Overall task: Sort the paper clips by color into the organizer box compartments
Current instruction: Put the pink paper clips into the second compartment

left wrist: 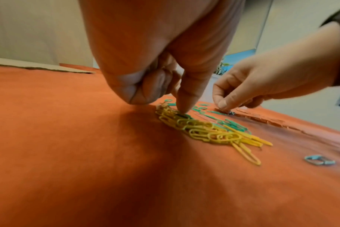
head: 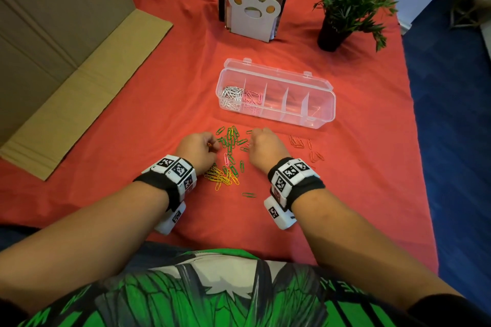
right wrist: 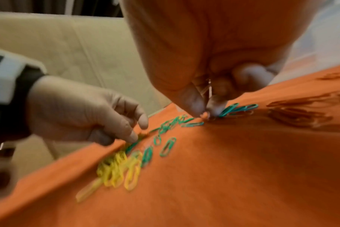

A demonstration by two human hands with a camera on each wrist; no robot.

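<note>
The clear organizer box [head: 322,103] lies open, with white clips [head: 231,94] in its leftmost compartment and pink clips [head: 252,99] in the one beside it. Loose green clips [head: 231,138], yellow clips [head: 220,176] and red clips [head: 300,142] lie on the red cloth in front of it. My left hand [head: 212,145] is curled at the left of the pile, with a reddish clip showing in its fingers. Its index fingertip [left wrist: 182,109] presses on a green clip. My right hand [right wrist: 206,111] pinches a pinkish clip off the cloth, and more clips [right wrist: 208,89] are tucked in its palm.
A white paw-shaped bookend [head: 253,12] with books stands behind the box. A potted plant [head: 348,0] stands at the back right. Flattened cardboard [head: 66,66] lies at the left. The table's right edge [head: 414,125] drops to a blue floor.
</note>
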